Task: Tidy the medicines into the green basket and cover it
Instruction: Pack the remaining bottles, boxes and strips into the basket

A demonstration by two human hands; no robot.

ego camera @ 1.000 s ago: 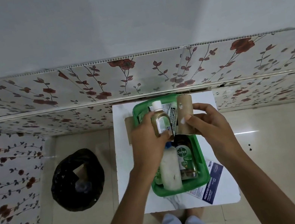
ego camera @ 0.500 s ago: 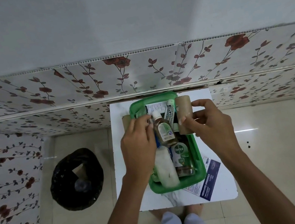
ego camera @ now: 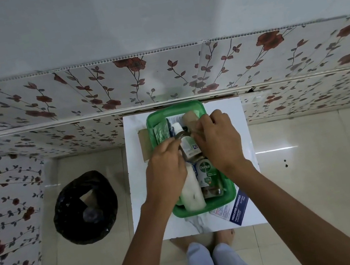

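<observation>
The table (ego camera: 141,185) carries the basket (ego camera: 231,190), with both hands over its middle. The left hand (ego camera: 166,169) pinches the small bottle (ego camera: 186,144), which lies tilted in the basket. The right hand (ego camera: 217,141) is curled around the brown roll (ego camera: 190,116) just beyond. A Dettol bottle (ego camera: 207,178) lies below; both hands hide other contents.

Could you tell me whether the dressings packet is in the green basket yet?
Out. The dressings packet lies on the table, partly tucked under the basket's near corner.
</observation>
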